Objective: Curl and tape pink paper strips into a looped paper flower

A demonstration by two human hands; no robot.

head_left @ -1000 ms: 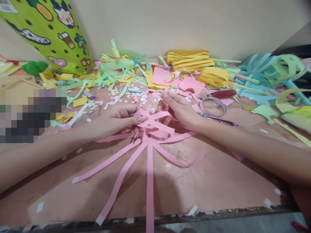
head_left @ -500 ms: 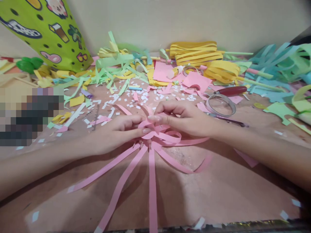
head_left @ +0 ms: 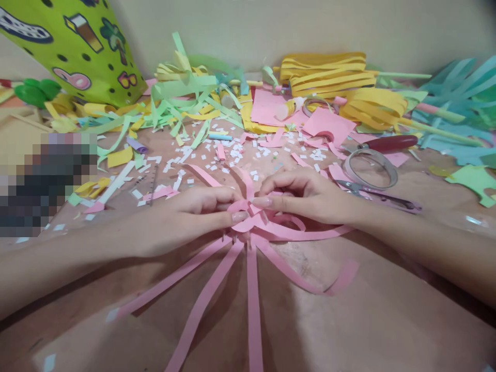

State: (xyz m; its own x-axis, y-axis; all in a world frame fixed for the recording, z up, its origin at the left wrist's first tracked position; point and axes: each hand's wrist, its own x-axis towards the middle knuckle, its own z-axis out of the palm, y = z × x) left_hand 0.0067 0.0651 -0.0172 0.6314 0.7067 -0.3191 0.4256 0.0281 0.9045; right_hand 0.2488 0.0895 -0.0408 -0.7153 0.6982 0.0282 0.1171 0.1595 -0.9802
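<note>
A bundle of long pink paper strips (head_left: 250,268) fans out over the brown table (head_left: 387,320) from one joined centre. My left hand (head_left: 194,217) pinches a curled strip end at that centre, fingers closed. My right hand (head_left: 306,196) meets it from the right, its fingers curled and pinching the same looped pink strips. The fingertips of both hands almost touch above the knot of loops.
Behind the hands lie small white paper bits, scissors with a red handle (head_left: 383,144), a tape ring (head_left: 370,168), a glue bottle (head_left: 289,108), yellow strip bundles (head_left: 329,75), green and blue paper cuttings and a green patterned bag (head_left: 77,46). A blurred patch sits at the left.
My right hand came in from flat on the table and closed on the pink loops beside the left hand. The view moved closer and lower.
</note>
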